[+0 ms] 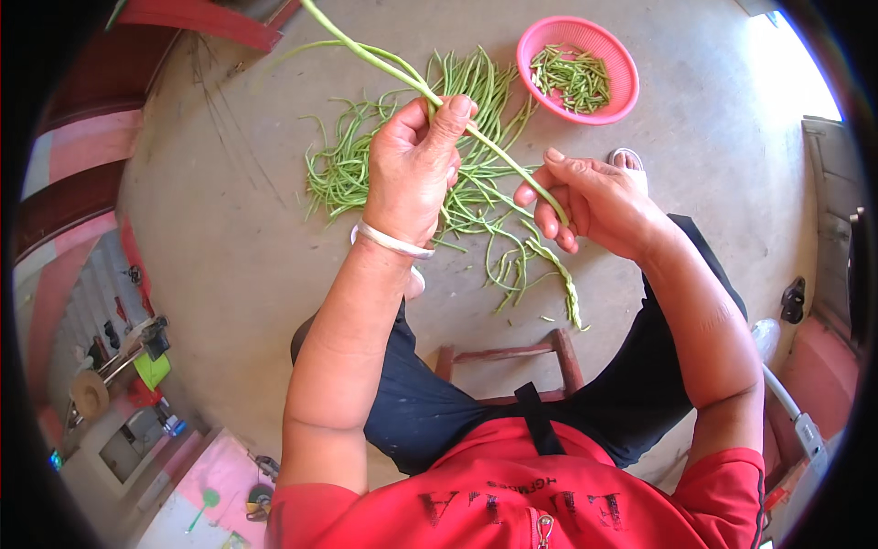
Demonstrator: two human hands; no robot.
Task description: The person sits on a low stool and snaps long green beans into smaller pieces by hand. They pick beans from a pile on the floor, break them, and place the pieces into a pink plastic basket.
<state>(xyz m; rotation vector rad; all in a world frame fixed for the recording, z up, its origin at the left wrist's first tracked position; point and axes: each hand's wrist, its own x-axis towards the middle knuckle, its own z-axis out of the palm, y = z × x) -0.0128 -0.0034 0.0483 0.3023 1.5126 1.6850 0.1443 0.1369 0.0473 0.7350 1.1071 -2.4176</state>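
Observation:
My left hand [415, 161], with a metal bangle at its wrist, grips long green yardlong beans [504, 156] between thumb and fingers; their far ends reach past the upper edge of the picture. At the near end of one bean is my right hand [583, 195], its fingers apart and the bean's tip lying against them; whether they pinch it cannot be told. Beneath and beyond my hands, a loose pile of long beans [343, 165] is spread on the floor. A pink plastic basket [630, 79] at the upper right holds short cut bean pieces [573, 79].
Between my knees is a wooden stool frame [504, 353]. Thin beans and a lumpy pod [566, 281] lie on the concrete floor nearer me. My sandalled foot [627, 161] is right of the pile, close to the basket. A white pole stands at the right, and cluttered household items at the lower left.

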